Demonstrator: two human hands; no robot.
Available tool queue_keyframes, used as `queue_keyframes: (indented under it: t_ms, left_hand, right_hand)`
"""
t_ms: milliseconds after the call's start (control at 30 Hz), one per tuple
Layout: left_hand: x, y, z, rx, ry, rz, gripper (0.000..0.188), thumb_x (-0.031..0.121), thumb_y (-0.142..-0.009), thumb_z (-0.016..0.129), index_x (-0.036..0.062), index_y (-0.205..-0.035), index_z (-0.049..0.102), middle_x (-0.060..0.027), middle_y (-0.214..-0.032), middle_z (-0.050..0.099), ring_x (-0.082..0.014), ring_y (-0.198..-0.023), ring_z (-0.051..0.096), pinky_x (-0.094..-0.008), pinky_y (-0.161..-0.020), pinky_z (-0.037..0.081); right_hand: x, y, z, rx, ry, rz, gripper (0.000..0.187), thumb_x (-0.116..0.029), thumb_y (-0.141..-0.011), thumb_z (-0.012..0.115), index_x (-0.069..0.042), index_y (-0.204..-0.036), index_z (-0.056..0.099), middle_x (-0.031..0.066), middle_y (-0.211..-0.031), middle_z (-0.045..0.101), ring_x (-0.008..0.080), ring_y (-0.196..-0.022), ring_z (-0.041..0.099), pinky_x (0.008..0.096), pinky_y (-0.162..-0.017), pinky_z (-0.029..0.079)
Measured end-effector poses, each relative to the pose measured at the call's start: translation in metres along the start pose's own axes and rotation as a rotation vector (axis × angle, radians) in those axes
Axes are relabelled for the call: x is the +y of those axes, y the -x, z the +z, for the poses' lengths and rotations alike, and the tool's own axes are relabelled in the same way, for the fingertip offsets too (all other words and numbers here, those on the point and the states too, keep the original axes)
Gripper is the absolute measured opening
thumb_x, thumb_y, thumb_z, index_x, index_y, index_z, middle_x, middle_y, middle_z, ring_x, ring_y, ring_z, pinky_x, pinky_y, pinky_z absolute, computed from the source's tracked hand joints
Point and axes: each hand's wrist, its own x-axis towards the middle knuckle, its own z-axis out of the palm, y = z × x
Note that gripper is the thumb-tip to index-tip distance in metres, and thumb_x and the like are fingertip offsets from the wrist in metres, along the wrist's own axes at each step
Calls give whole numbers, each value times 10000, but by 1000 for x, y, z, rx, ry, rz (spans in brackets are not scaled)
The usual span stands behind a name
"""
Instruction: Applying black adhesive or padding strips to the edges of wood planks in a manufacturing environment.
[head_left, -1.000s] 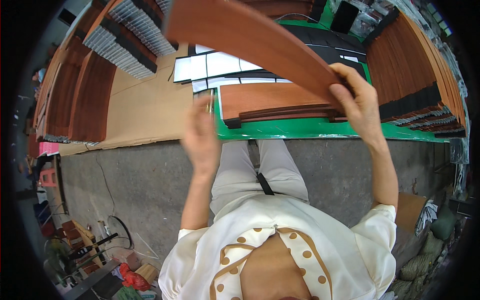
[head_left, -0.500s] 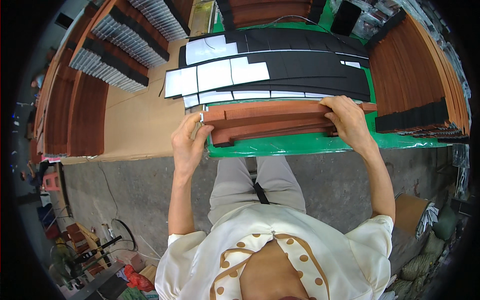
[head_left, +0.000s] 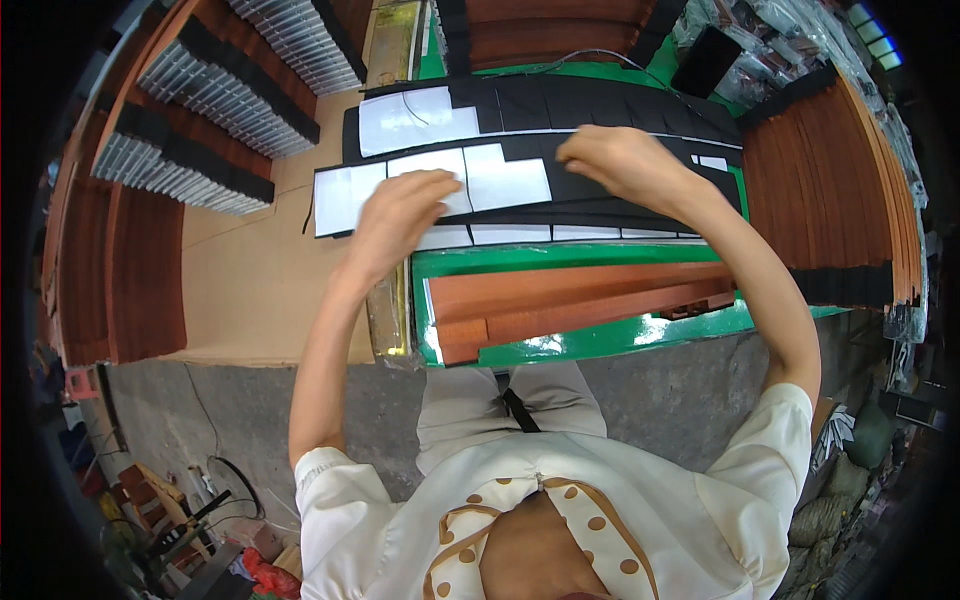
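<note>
A reddish-brown wooden board (head_left: 580, 300) lies flat on the green table (head_left: 600, 340), close to its near edge. Beyond it lie overlapping rows of black strips (head_left: 610, 110), several with white backing sheets (head_left: 505, 180). My left hand (head_left: 395, 225) hovers over the white sheets at the left end of the near row, fingers curled and apart. My right hand (head_left: 620, 165) rests on the black strips further right, fingers bent down onto them. Whether either hand pinches a strip is hidden.
Stacks of brown boards with black and grey edging (head_left: 210, 110) stand at the left on a tan cardboard sheet (head_left: 255, 280). More brown boards (head_left: 840, 190) fill the right side. Grey concrete floor (head_left: 230, 410) lies below, with cables and clutter at lower left.
The wooden board came down from raised in both hands to flat on the green table. Both hands let go of it and moved forward onto the black and white strips.
</note>
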Motion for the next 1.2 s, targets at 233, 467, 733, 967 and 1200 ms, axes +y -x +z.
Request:
queue_keyframes:
  t_ms: [233, 467, 733, 967, 1200]
  left_hand:
    - [-20, -42, 73, -210, -70, 172, 335, 177, -764, 663, 70, -1079, 621, -51, -1159, 600, -228, -1082, 531, -367, -892, 427]
    - [-20, -35, 79, -148, -144, 158, 317, 180, -759, 664, 72, -1056, 643, -22, -1148, 617, -217, -1048, 555, -358, -884, 437]
    - [-26, -34, 71, -207, 57, 82, 299, 192, -812, 634, 50, -1076, 636, -46, -1167, 610, -228, -1029, 568, -345, -875, 454]
    - [17, -57, -28, 87, 377, -268, 198, 66, -900, 544, -4, -1062, 634, -80, -1013, 644, -144, -926, 572, -250, -822, 430]
    - [163, -78, -37, -72, 151, 55, 190, 11, -845, 563, -12, -1018, 637, -108, -1026, 634, -202, -981, 580, -283, -879, 413]
  right_hand:
    - [42, -63, 79, -111, 305, -169, 106, -53, -741, 601, 19, -818, 605, 153, -825, 624, 300, -787, 653, 375, -658, 546]
    - [53, -59, 98, 34, 413, -319, 58, -70, -741, 573, -15, -739, 554, 100, -688, 579, 251, -660, 635, 358, -560, 536]
    - [49, -52, 32, 97, -565, 489, 182, -127, -838, 500, 23, -775, 582, 127, -739, 653, 233, -688, 673, 319, -610, 541]
    - [3, 40, -35, 130, -1171, 495, 139, -175, -934, 429, -47, -930, 484, 93, -866, 614, 189, -758, 647, 317, -742, 549]
    - [-18, 143, -69, 367, -1187, 386, 302, -187, -933, 536, 45, -1126, 535, 115, -917, 626, 186, -866, 644, 290, -796, 546]
